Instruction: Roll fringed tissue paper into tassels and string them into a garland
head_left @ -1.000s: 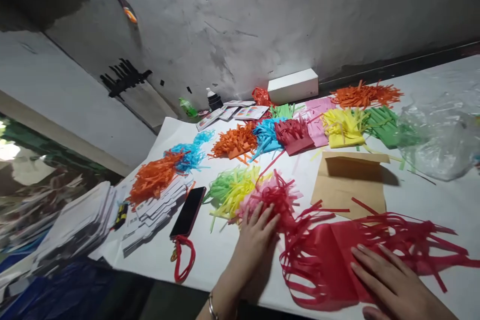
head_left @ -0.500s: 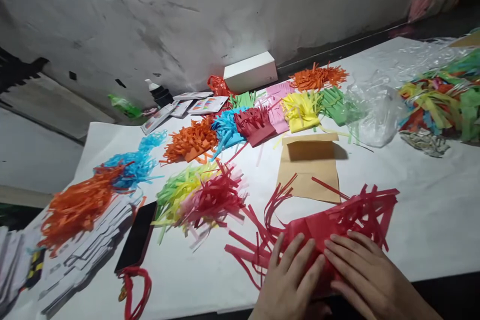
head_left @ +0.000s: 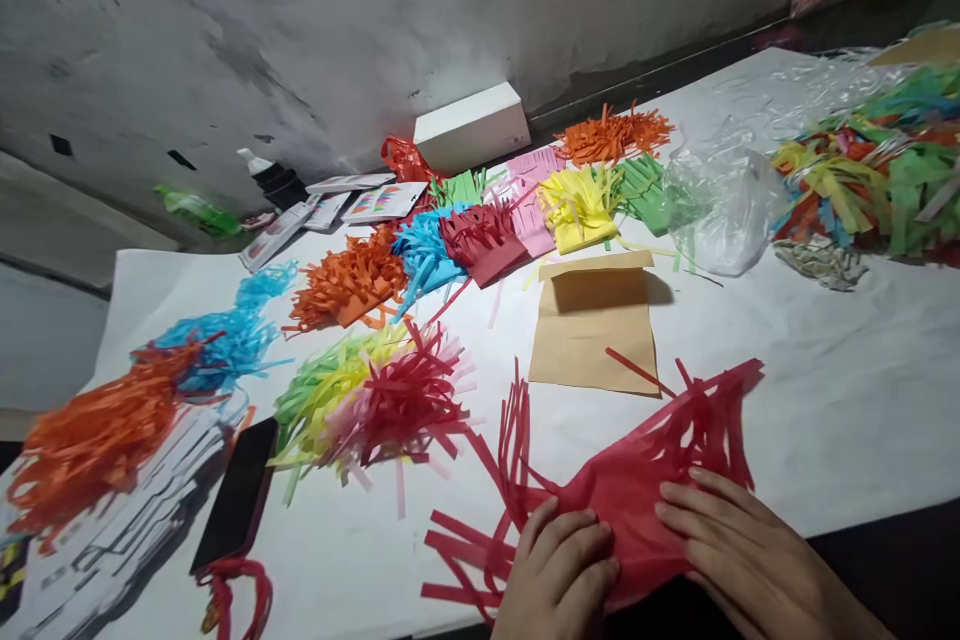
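Note:
A red fringed tissue paper sheet (head_left: pixel 634 520) lies at the table's near edge, its middle uncut and thin strips fanning out at the left and at the upper right. My left hand (head_left: pixel 559 560) sits on its left part with fingers bent and gathered against the paper; the thumb is hidden. Flat across its right part rests my right hand (head_left: pixel 739 545), fingers stretched out. Just beyond the sheet is a tan paper piece (head_left: pixel 592 335) with a folded top edge, a loose red strip touching its lower right corner.
Fringed bundles (head_left: pixel 487 240) in several colours line the back. A mixed tissue pile (head_left: pixel 375 400) and a black phone (head_left: pixel 236 490) with a red cord lie left. Orange shreds (head_left: pixel 105 430) cover white papers. Clear plastic (head_left: pixel 731 210) lies right; a white box (head_left: pixel 472 125) stands by the wall.
My left hand's fingers have gone from spread to bent, and the hands are farther apart. More of the red sheet's smooth middle shows between them. The whole view has shifted.

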Tool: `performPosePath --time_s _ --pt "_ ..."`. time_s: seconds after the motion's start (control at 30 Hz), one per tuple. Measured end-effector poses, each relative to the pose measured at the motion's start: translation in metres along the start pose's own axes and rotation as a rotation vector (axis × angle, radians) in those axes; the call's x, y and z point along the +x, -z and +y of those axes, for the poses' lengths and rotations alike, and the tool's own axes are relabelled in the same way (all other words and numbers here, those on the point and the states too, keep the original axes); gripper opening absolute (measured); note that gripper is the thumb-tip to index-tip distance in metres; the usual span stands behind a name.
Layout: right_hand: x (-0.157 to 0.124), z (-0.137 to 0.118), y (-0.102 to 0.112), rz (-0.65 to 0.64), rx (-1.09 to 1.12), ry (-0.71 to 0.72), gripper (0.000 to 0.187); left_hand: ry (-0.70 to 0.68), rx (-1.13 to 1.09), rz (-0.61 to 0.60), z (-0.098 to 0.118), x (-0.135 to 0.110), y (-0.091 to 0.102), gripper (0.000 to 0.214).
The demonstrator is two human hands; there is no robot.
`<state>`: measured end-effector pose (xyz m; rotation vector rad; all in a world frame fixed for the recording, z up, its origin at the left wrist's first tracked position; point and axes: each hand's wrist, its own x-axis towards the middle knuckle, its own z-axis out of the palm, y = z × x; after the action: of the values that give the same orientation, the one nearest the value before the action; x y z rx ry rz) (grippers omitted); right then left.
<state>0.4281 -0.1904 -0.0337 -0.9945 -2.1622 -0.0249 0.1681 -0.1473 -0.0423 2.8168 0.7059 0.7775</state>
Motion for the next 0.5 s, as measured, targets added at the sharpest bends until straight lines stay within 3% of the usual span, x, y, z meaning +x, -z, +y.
performPosePath --time_s 0.1,0.23,0.37,0.5 --pt "0.005 0.0 -0.006 -0.014 0.012 -0.064 0.024 0.076 -0.092 -0.055 -0.003 0.002 0.009 0.019" --pt "0.019 0.0 -0.017 0.057 0.051 -0.164 0.021 0.293 -0.125 -0.117 -0.002 0.003 0.016 0.018" --pt "0.035 -0.002 -0.031 0.1 0.009 -0.288 0.018 0.521 -0.012 -0.134 -0.001 0.004 0.012 0.015" --pt "0.037 0.001 -0.046 0.044 -0.085 -0.379 0.021 0.601 0.13 -0.199 -0.005 0.009 0.006 0.019"
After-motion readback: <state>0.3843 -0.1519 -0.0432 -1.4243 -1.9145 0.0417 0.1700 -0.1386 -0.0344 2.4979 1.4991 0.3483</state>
